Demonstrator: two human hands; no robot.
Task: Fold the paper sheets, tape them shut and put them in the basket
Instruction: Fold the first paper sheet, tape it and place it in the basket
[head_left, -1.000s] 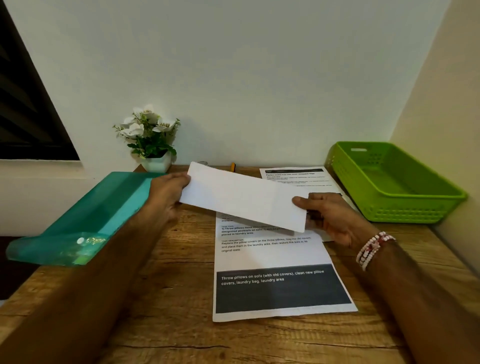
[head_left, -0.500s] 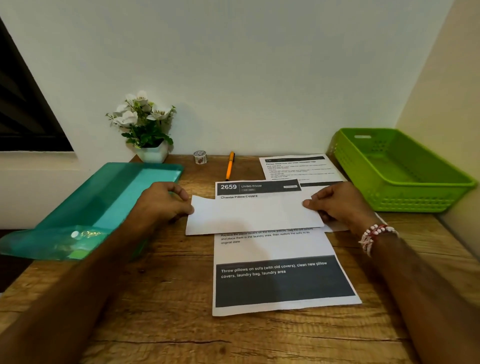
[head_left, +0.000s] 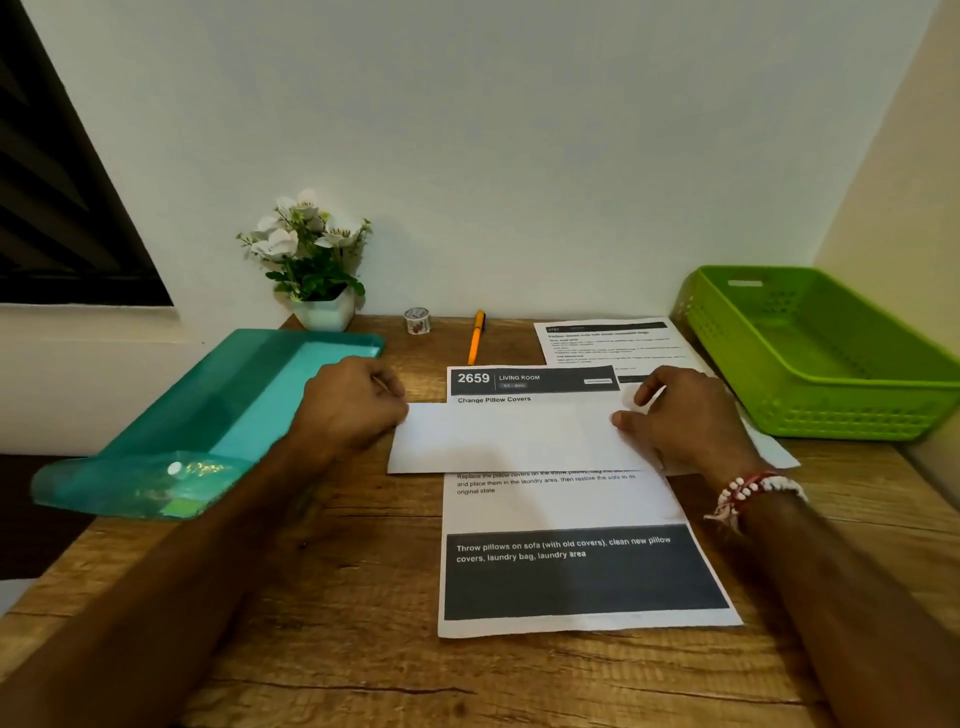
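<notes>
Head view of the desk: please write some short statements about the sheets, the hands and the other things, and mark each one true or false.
1. The folded sheet lies across the printed sheet. True.
2. The basket holds a folded sheet. False: no sheet shows in it.
3. The tape stands between the plant and the pen. True.
4. The right hand holds the pen. False: it holds the folded sheet's right end, and the pen lies untouched at the back.
5. The left hand is at the folded sheet's left end. True.
</notes>
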